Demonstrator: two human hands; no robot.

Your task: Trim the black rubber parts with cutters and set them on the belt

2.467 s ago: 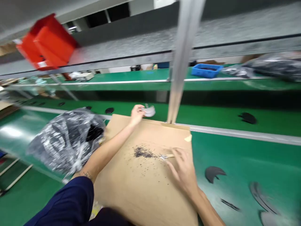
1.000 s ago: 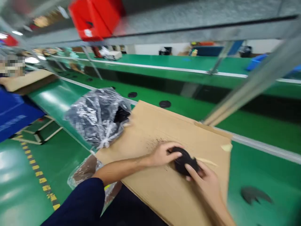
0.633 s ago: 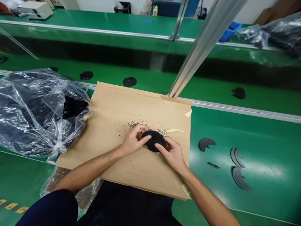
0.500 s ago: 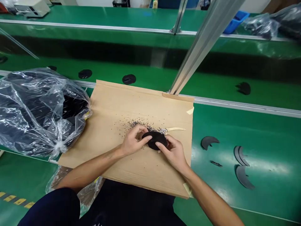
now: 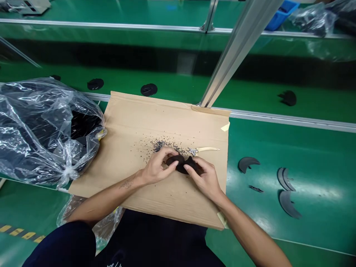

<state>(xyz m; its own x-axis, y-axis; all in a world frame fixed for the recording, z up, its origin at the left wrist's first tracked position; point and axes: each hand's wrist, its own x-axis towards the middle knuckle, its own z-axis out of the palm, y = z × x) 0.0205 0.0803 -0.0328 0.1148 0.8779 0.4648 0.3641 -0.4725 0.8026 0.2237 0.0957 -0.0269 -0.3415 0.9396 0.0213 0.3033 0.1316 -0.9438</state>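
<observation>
Both of my hands pinch one black round rubber-like piece (image 5: 182, 164) over the middle of a cardboard sheet (image 5: 130, 126). My left hand (image 5: 157, 167) grips its left side with thumb and fingers closed. My right hand (image 5: 205, 177) grips its right side. The piece is bent upward in the middle between them. A small pair of snips with pale handles (image 5: 201, 150) lies on the cardboard just behind my hands, beside a scatter of black crumbs (image 5: 161, 143).
A clear plastic bag full of black parts (image 5: 44, 126) sits at the left. Black curved offcuts (image 5: 283, 181) lie on the green bench at the right. Black discs (image 5: 148, 89) lie on the green belt behind. A slanted metal post (image 5: 236, 44) rises from the cardboard's far edge.
My left hand came back from the belt and both hands took up the black piece. In the last half second the piece went from flat to bent between my hands.
</observation>
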